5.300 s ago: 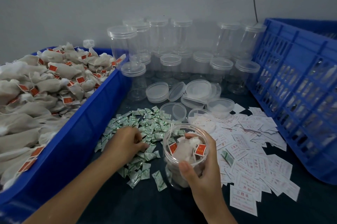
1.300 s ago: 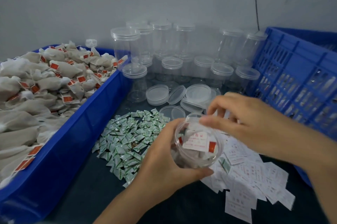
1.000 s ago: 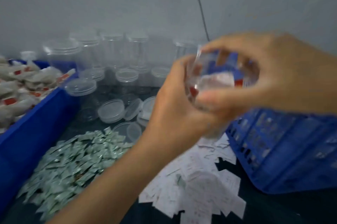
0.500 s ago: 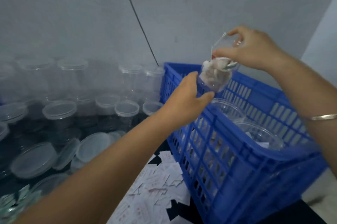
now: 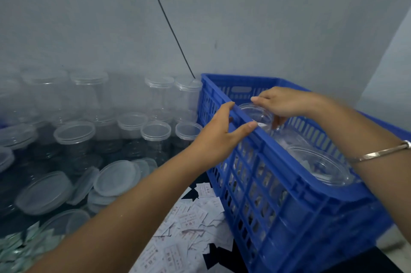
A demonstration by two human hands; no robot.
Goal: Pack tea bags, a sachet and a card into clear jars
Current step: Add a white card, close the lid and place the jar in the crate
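While the right hand (image 5: 287, 103) pinches the rim of a clear jar (image 5: 255, 114) from above, fingers curled on it, that jar stands upright inside the blue crate (image 5: 266, 183), long axis vertical, directly under the hand. The left hand (image 5: 220, 137), fingers spread and holding nothing, sits at the crate's near rim, just beside it. A second open jar (image 5: 320, 166) shows in the crate, and at least eight lidded empty jars (image 5: 74, 133) stand on the bench (image 5: 218, 259).
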